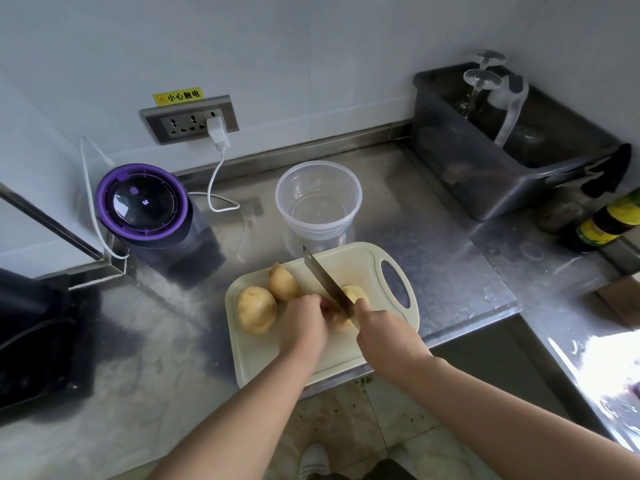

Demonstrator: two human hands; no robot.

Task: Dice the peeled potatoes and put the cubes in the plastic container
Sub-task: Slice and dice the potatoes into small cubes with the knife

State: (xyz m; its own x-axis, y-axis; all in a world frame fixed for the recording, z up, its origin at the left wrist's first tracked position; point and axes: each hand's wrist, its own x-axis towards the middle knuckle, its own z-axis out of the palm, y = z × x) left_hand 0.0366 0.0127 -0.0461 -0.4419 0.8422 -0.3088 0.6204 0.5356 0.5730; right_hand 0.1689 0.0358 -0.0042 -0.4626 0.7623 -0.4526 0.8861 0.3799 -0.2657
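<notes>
Flat steel knife [323,277] crosses a rounded, peeled potato [354,293].

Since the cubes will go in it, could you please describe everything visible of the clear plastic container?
The plastic container is a round, clear tub with a thicker rim, lidless, upright and empty. It stands on the steel counter just beyond the cutting board, near its far edge, right of the purple-lidded appliance. Nothing else appears to touch it.

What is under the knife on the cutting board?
A peeled potato, which the left hand holds steady. The right hand grips the knife. Both hands cover much of it, so any cuts are hidden.
</notes>
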